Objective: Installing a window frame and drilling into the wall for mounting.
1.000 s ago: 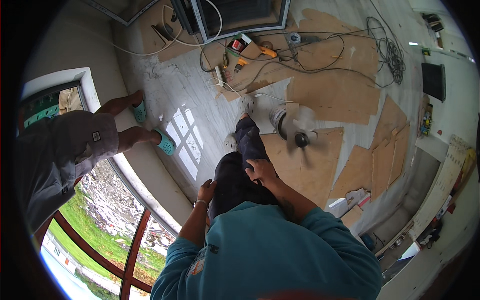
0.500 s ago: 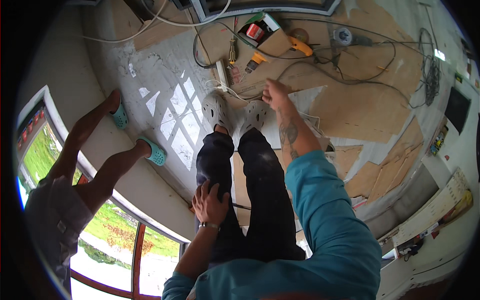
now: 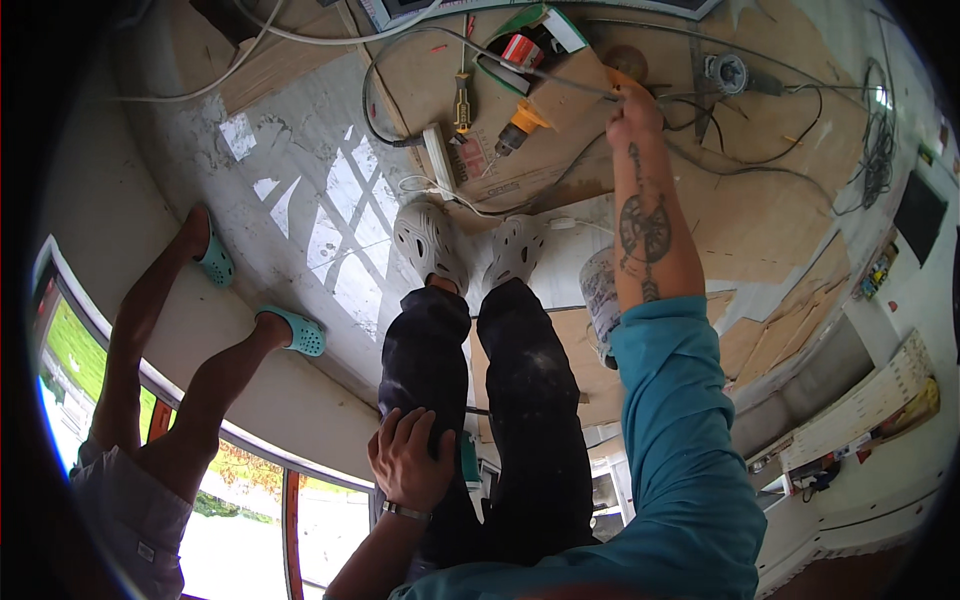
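My right hand [image 3: 634, 115] reaches over the cardboard with its fingers closed on a dark power cable [image 3: 452, 30]. The lifted cable runs left across the front of a green and white box [image 3: 560, 28] and loops down to a white power strip [image 3: 438, 165]. Just left of the hand lies a yellow and black drill [image 3: 522, 127], its handle partly hidden behind the hand. Left of the drill is a screwdriver [image 3: 462, 105] with a yellow and black handle. My left hand [image 3: 408, 462] rests on my left thigh, fingers spread and holding nothing.
An angle grinder [image 3: 728, 74] lies right of a round brown disc [image 3: 628, 62]. Coiled dark cable [image 3: 872, 160] sits at far right. A speckled grey object [image 3: 600, 292] is partly behind my right forearm. Another person's legs [image 3: 205, 405] in teal clogs are at left.
My right hand has moved forward and right, and the cable is now raised in it. My left hand has stayed on my thigh. The view has shifted slightly.
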`<act>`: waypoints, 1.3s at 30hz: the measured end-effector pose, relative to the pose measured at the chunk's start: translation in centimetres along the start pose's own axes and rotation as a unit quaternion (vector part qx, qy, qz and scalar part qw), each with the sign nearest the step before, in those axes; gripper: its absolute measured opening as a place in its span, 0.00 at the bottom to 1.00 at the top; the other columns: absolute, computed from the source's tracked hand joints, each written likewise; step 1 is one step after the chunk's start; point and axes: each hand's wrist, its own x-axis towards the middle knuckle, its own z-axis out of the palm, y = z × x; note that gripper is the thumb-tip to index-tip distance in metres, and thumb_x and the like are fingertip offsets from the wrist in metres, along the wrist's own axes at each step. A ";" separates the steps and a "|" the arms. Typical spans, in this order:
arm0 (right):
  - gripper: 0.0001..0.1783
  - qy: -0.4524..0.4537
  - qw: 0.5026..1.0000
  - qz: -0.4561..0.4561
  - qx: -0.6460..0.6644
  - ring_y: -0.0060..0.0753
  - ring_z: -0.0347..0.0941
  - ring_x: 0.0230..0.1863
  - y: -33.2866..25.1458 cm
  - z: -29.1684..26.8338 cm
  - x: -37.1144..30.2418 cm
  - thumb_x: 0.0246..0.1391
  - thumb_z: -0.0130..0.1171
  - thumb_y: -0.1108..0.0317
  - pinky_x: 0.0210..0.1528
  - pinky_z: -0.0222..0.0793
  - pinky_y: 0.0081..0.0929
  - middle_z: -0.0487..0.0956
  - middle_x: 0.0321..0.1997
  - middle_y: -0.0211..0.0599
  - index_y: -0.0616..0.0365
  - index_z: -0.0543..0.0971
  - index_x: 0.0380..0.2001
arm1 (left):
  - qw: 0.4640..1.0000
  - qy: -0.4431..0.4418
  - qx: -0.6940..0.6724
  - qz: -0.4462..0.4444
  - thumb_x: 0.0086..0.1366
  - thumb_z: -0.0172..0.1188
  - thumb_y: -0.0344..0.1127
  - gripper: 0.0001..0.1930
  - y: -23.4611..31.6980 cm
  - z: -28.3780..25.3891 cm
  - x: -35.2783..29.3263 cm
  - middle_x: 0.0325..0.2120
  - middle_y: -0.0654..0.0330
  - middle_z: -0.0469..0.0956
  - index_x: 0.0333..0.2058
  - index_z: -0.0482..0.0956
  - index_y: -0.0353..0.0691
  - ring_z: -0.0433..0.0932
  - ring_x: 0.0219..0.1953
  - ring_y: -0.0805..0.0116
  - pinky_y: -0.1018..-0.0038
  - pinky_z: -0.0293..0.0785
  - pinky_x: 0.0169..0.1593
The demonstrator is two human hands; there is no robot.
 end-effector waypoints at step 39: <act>0.64 0.030 0.915 -0.225 -0.333 0.53 0.71 0.53 12.6 -0.2 -6.2 0.28 0.73 0.60 0.55 0.71 0.41 0.68 0.53 0.61 0.73 0.44 0.63 | 0.998 -0.005 -0.059 -0.015 0.53 0.65 0.43 0.17 1.8 2.3 -2.4 0.42 0.58 0.81 0.39 0.82 0.42 0.73 0.53 0.53 0.57 0.62 0.58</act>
